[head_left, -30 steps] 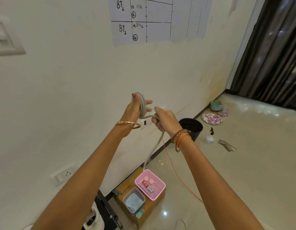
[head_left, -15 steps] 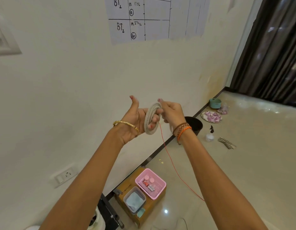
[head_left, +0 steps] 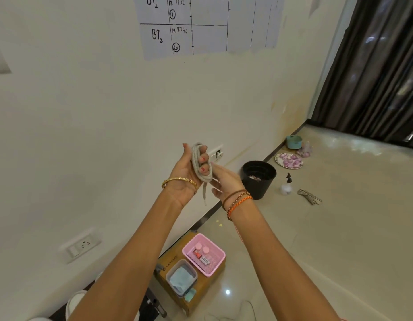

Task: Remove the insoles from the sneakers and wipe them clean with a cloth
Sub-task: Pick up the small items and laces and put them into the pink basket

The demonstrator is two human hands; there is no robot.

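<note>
My left hand [head_left: 187,170] is raised in front of the wall and grips a coiled grey shoelace [head_left: 196,162], its fingers curled through the loops. One loose end of the lace hangs below the coil. My right hand [head_left: 225,181] sits just right of the coil, fingers stretched toward its lower end and holding nothing that I can see. A blue cloth [head_left: 180,278] lies in a clear tub on the floor below. A white shape at the bottom left [head_left: 76,300] may be a sneaker. No insole is in view.
A cardboard box [head_left: 196,295] by the wall carries the tub and a pink basket [head_left: 204,253]. Farther along the wall stand a black pot [head_left: 258,179], a spray bottle [head_left: 286,186], a plate of purple pieces [head_left: 289,161] and a teal bowl [head_left: 293,142]. A dark curtain [head_left: 374,66] hangs on the right.
The lace was being wound round my left hand's fingers by my right hand. Now it is a full coil, both hands are lower, and my right hand has let the lace go.
</note>
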